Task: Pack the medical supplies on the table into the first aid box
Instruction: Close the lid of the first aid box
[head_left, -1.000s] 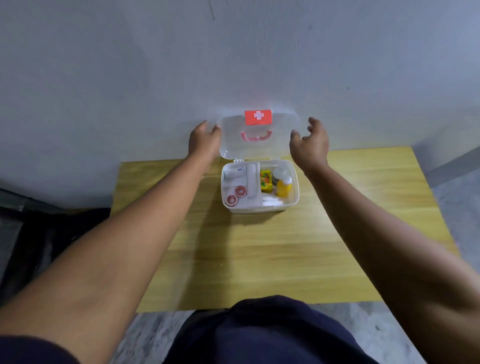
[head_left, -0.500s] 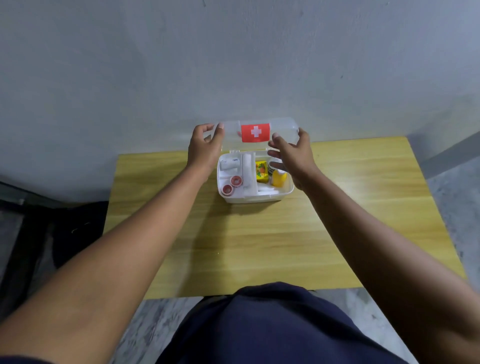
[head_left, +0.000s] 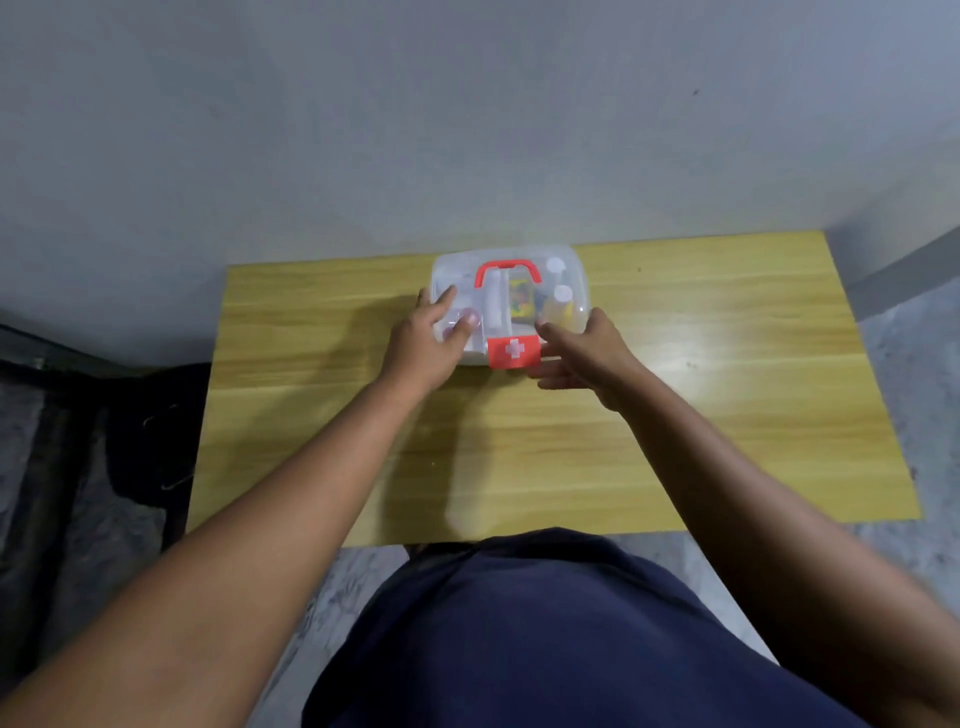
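Observation:
The clear first aid box (head_left: 563, 283) sits at the back middle of the wooden table (head_left: 727, 415), its lid down. A red handle (head_left: 508, 270) lies on the lid and a red latch with a white cross (head_left: 513, 351) hangs over the front edge. Through the lid I see a yellow bottle, a colourful packet and white items. My left hand (head_left: 426, 345) rests on the lid's front left part with fingers laid flat. My right hand (head_left: 584, 353) is at the front right corner, thumb on the lid and fingers beneath the latch.
A grey wall rises directly behind the table. Dark objects lie on the floor to the left of the table. My dark blue clothing fills the bottom of the view, near the table's front edge.
The lid has swung from upright to down over the box. Both hands followed it down from the lid's top edge to the box's front.

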